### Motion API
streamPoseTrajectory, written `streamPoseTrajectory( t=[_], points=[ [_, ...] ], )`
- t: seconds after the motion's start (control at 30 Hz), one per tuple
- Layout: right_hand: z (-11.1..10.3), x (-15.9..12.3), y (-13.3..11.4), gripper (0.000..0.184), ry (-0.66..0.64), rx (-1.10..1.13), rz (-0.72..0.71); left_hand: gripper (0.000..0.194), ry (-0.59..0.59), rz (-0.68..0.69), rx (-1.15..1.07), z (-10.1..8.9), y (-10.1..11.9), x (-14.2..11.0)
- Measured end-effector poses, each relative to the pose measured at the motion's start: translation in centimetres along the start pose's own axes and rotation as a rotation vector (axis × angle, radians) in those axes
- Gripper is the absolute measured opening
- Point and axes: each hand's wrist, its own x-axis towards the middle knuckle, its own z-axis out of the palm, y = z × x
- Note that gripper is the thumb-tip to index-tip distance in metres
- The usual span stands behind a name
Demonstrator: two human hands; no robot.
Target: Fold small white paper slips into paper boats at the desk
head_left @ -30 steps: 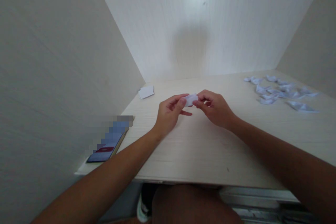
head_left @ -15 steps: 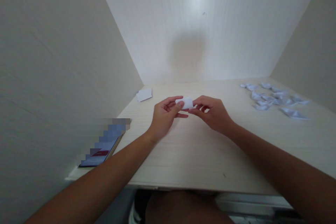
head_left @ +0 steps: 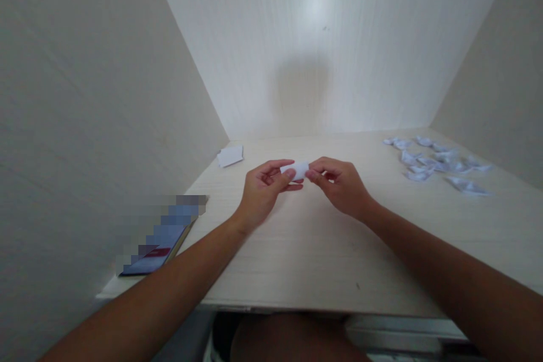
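Observation:
A small white piece of paper (head_left: 300,170), apparently folded, is held between my two hands above the middle of the table. My left hand (head_left: 267,184) pinches its left end, thumb on top and the other fingers behind and below. On the right edge, the thumb and forefinger of my right hand (head_left: 336,181) are closed on the paper. Fingers cover both ends, so its exact folds cannot be made out.
Several folded white paper shapes (head_left: 424,164) lie at the right of the pale table (head_left: 292,260). White paper sheets (head_left: 231,156) rest at the back left. A partly pixelated device or booklet (head_left: 163,243) leans by the left wall. Walls enclose the back and sides.
My right thumb and forefinger have closed on the paper's right edge; before, the thumb was lower and apart from the forefinger. The whole view has shifted slightly.

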Motion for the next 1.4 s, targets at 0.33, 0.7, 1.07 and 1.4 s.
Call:
streamPoseTrajectory(
  t=[0.33,0.7,1.07,1.4],
  points=[
    [1.1,-0.2,0.3,0.027,0.103,0.308,0.228,0.036,0.022,0.040,0.057,0.2,0.5,-0.2],
    [1.1,0.0,-0.3,0.030,0.145,0.327,0.219,0.033,0.034,0.059,0.068,0.4,0.7,-0.3],
    [1.2,0.0,-0.4,0.025,0.184,0.346,0.234,0.034,0.039,0.050,0.036,0.3,0.7,-0.1],
    [1.3,0.0,0.0,0.035,0.142,0.372,0.226,0.038,0.084,0.037,0.011,0.3,0.4,-0.1]
  ],
)
